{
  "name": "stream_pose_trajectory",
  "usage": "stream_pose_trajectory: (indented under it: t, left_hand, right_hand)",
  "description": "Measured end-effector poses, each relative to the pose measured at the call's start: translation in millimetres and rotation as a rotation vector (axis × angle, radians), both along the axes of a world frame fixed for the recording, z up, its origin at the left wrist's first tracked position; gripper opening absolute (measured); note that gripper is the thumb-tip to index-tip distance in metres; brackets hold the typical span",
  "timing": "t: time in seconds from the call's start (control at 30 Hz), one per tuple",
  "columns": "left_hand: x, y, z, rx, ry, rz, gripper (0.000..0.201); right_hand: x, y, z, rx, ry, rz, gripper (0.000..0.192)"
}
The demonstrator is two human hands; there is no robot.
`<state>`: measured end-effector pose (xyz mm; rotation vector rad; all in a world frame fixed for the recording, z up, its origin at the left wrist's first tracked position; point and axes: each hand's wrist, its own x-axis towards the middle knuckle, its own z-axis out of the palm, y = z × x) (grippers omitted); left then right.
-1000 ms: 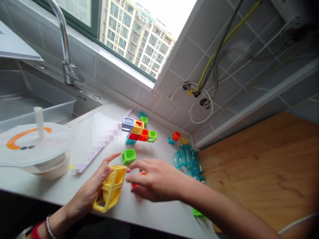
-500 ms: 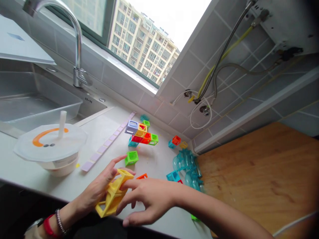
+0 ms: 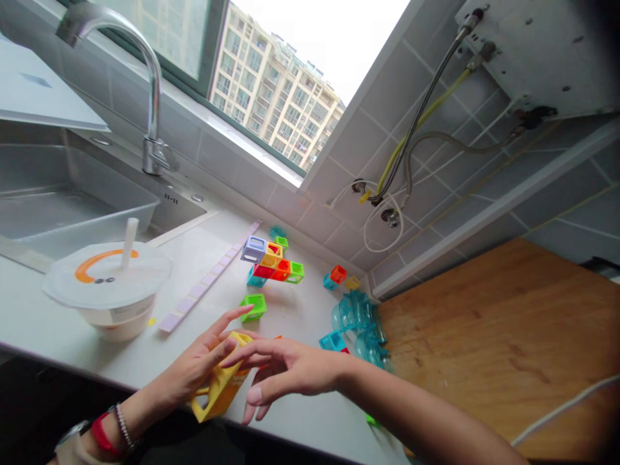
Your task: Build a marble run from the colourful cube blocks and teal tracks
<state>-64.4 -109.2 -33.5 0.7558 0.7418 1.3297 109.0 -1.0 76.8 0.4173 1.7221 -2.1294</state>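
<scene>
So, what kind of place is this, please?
Most likely a home kitchen: a sink with a tall tap is set into the counter, the walls are grey tile, and the window looks out on apartment blocks.

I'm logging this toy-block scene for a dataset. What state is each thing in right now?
Yellow block piece: tilted, gripped by the left hand.
Right hand: fingers spread, touching the yellow block piece.
Green cube: lying alone on the counter.
Coloured cube cluster: joined together, stacked.
Lidded cup: closed, straw upright.
Faucet: no water running.
Clear teal tubes: heaped beside the wooden board.
</scene>
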Motion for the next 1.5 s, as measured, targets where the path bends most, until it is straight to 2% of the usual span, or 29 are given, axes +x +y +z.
stream_pose_trajectory:
  t: [0.07, 0.13, 0.23, 0.4, 0.47, 0.57, 0.7, 0.83, 1.1, 1.23, 1.33, 1.5]
  left_hand:
    - [-0.2, -0.3, 0.2, -0.013, -0.031, -0.017, 0.092]
    - [0.0, 0.0, -0.4, -0.03, -0.056, -0.033, 0.091]
    - [0.9, 2.1, -3.3, -0.045, -0.067, -0.042, 0.084]
    - [1.4, 4.3, -5.6, -0.017, -0.074, -0.067, 0.084]
    - [0.6, 3.9, -5.1, -0.003, -0.052, -0.072, 0.085]
    - [-1.2, 3.4, -5.5, 0.005, 0.025, -0.035, 0.079]
    - [-3.4, 5.2, -8.6, -0.007, 0.111, 0.023, 0.068]
    - [-5.5, 6.4, -12.3, -0.016, 0.155, -0.005, 0.062]
    - [-4.4, 3.8, -8.5, -0.053, 0.127, -0.004, 0.053]
    - [-3.4, 2.1, -6.3, -0.058, 0.147, -0.003, 0.053]
    - [-3.5, 0.5, -4.4, -0.072, 0.17, 0.002, 0.051]
    - [-5.5, 2.2, -10.0, -0.065, 0.163, 0.006, 0.051]
  right_hand:
    - [2.4, -7.0, 2.8, -0.07, -0.003, -0.074, 0.081]
    - [5.7, -13.9, 3.1, -0.054, -0.014, -0.123, 0.081]
    - [11.3, -23.5, -4.0, 0.068, -0.019, -0.189, 0.073]
    - [18.5, -33.4, -22.4, 0.36, 0.083, -0.362, 0.047]
    - [21.1, -31.5, -24.7, 0.451, 0.085, -0.434, 0.04]
    - [25.4, -19.7, -21.1, 0.491, 0.085, -0.516, 0.038]
    - [35.6, 14.4, -10.0, 0.563, 0.076, -0.631, 0.037]
    - [57.4, 69.4, -4.1, 0.716, -0.038, -0.775, 0.04]
    - [116.6, 191.3, -15.8, 1.124, -0.198, -1.05, 0.044]
    - [135.5, 236.5, -15.9, 1.384, -0.215, -1.045, 0.038]
    - [141.2, 262.8, -10.7, 1.51, -0.273, -1.022, 0.033]
    - [134.0, 289.4, 4.0, 1.658, -0.383, -0.866, 0.033]
